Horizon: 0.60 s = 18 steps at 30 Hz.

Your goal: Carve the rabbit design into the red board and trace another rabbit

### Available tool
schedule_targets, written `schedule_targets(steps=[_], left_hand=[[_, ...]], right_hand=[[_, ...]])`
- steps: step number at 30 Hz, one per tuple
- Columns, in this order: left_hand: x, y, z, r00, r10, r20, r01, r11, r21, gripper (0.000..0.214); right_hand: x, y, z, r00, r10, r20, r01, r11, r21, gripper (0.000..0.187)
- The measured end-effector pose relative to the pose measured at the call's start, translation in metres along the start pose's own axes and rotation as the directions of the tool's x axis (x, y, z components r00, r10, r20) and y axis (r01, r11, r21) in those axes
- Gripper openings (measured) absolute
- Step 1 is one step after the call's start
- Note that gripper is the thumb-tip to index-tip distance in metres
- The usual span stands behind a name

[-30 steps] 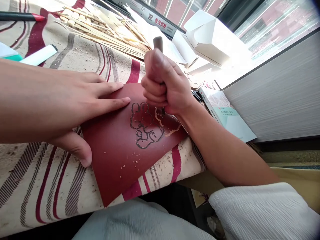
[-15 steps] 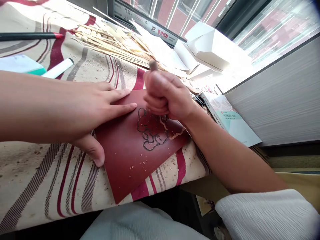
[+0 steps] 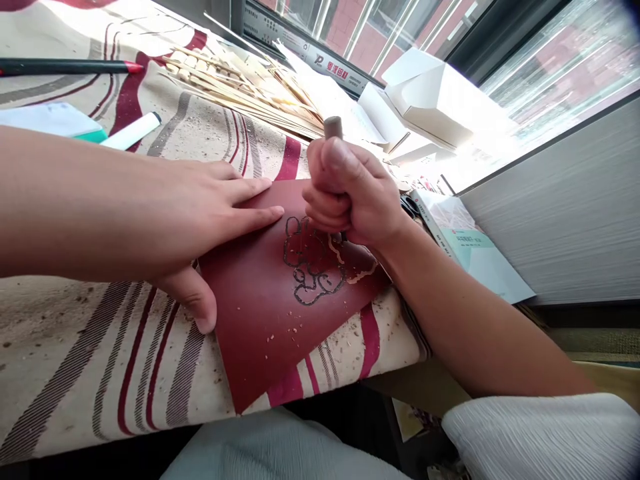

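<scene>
A dark red board (image 3: 265, 313) lies on the striped cloth (image 3: 75, 353), with a black outline drawing (image 3: 310, 257) on it and pale carved grooves at the drawing's right side. My left hand (image 3: 185, 213) lies flat on the board's upper left part, fingers stretched out, thumb at the board's left edge. My right hand (image 3: 350, 193) is a fist around a carving tool (image 3: 333, 127) whose brown handle top sticks out above the fist. The tool's tip is hidden under the fist, at the drawing's upper right.
Several thin wooden slats (image 3: 240, 87) lie at the back. A red-tipped pencil (image 3: 70, 67) and a white marker (image 3: 133, 130) rest at the left. White paper boxes (image 3: 430, 93) and a booklet (image 3: 470, 247) sit by the window at the right. Wood chips dot the cloth.
The view has shifted, so the board and both hands sit further right in the picture. My right fist dipped lower over the tool and has come back up; the left hand stays flat.
</scene>
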State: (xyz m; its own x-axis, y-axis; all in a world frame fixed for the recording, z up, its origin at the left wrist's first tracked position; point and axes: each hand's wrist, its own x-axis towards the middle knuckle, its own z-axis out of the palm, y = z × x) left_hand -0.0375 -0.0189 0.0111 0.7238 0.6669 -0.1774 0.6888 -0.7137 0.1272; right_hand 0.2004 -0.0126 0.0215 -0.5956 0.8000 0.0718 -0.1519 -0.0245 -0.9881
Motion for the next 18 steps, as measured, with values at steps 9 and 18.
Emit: schedule_targets(steps=[9, 18], left_hand=[[0.001, -0.005, 0.003, 0.999, 0.034, 0.039, -0.035, 0.999, 0.013, 0.156], [0.003, -0.012, 0.005, 0.998, 0.051, 0.035, -0.051, 0.999, 0.001, 0.164]], right_hand=[[0.008, 0.004, 0.012, 0.900, -0.028, -0.436, -0.028, 0.992, -0.122, 0.054], [0.012, 0.010, 0.002, 0.724, -0.070, -0.686, 0.042, 0.997, -0.057, 0.061]])
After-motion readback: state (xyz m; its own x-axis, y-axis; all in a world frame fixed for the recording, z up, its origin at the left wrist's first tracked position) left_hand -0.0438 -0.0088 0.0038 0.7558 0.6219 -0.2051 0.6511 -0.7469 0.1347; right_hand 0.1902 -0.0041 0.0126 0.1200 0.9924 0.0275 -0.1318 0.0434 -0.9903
